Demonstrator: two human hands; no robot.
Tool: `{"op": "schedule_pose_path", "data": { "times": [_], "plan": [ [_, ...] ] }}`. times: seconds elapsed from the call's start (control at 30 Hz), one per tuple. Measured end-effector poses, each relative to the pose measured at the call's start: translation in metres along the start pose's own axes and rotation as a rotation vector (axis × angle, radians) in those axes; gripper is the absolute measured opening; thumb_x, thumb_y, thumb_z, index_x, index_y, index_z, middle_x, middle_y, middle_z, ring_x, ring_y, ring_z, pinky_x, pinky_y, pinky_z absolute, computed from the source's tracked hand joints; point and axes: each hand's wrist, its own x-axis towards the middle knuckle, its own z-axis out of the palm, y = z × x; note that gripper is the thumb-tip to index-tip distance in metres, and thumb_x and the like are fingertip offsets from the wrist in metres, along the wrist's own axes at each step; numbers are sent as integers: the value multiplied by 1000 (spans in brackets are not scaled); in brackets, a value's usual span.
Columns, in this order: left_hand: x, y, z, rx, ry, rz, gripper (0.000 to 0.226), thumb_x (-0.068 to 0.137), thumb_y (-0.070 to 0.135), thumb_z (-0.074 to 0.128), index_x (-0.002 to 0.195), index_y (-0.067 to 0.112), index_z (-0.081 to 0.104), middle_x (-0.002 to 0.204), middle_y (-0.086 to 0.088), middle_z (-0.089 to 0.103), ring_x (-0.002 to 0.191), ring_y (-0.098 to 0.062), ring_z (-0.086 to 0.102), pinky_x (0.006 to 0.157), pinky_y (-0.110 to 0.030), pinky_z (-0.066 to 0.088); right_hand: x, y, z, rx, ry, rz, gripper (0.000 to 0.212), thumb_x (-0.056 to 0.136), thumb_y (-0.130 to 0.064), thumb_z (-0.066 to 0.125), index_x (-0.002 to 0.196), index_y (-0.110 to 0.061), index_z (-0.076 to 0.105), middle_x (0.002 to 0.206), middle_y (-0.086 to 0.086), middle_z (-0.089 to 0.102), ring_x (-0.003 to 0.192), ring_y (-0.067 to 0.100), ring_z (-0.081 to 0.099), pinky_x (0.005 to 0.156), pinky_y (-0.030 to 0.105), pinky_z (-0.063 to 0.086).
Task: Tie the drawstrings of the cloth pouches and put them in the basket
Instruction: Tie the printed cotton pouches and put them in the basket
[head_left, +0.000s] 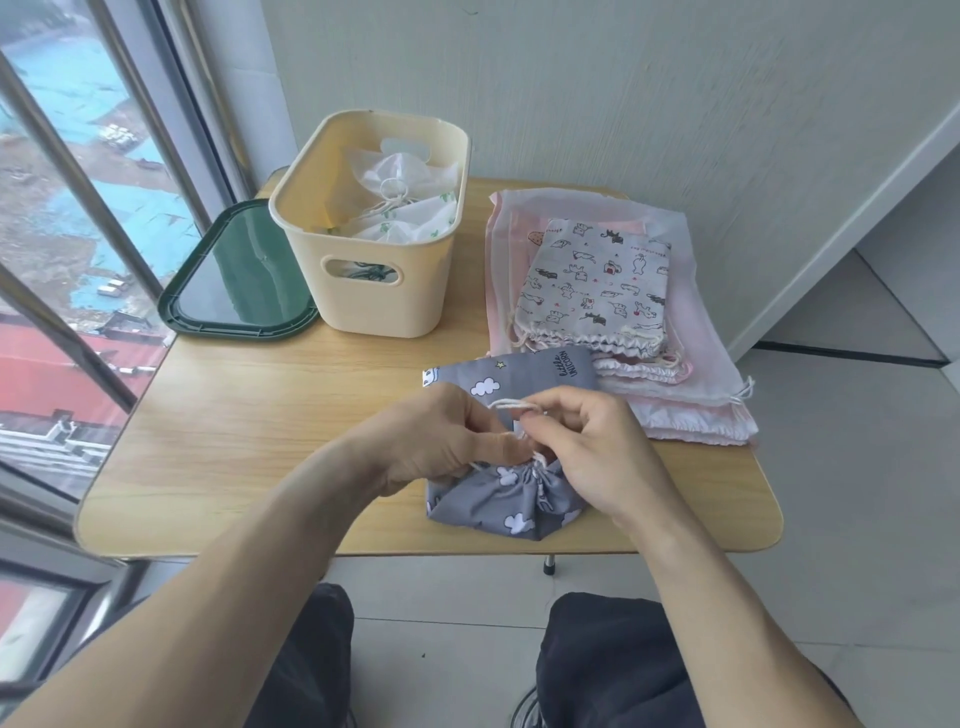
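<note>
A grey pouch with white clouds (501, 501) lies near the table's front edge, its mouth gathered tight. My left hand (431, 441) and my right hand (587, 452) meet just above the gathered mouth. Both pinch its white drawstring (511, 404), which loops between the fingertips. The cream plastic basket (363, 296) stands at the back left of the table and holds several tied white pouches (400, 208). A stack of pouches (597, 280) lies at the back right, topped by a beige one printed with cats.
A dark green lid (234, 280) lies left of the basket and overhangs the wooden table (234, 441). Window frames run along the left. A white wall stands behind, with grey floor tiles to the right.
</note>
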Motion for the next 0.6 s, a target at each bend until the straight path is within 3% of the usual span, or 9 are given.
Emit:
{"op": "schedule_pose_path", "data": {
  "times": [0.1,0.2,0.27,0.37,0.5,0.6],
  "plan": [
    [3,-1,1,108,125,57,32,74,26,83,67,2,64,52,5,40,50,-11,32,50,-25,25,0,4,-2,-24,-3,25,14,98,-21,65,92,-17,76,70,-4,74,64,3,64,65,19,49],
    [2,0,6,259,244,193,18,80,12,76,68,6,64,44,15,42,45,-4,33,49,-19,27,1,6,-1,4,7,38,19,101,-21,61,93,-12,77,77,-3,77,72,12,72,71,23,53],
    [0,-1,10,368,352,285,10,79,14,76,73,11,69,40,18,44,41,-3,38,46,-15,28,2,6,-2,32,17,57,20,101,-22,61,93,-12,76,79,-1,78,76,20,73,73,28,54],
    [2,-3,14,527,517,368,9,77,26,80,80,21,73,43,15,45,48,-2,47,49,-22,35,4,7,0,82,28,95,21,101,-22,61,91,-10,75,67,-5,71,63,7,64,62,15,49],
    [3,-5,17,596,577,507,13,77,21,79,87,25,72,45,15,37,50,6,47,51,-21,32,5,6,4,153,31,124,23,101,-21,61,90,-6,76,69,2,70,62,5,60,64,15,47],
    [2,-6,18,645,580,554,10,78,22,76,84,30,76,43,18,35,48,7,47,51,-20,37,7,6,4,170,38,150,23,100,-24,62,91,-10,79,74,6,73,69,9,62,70,22,49]
  ]
}}
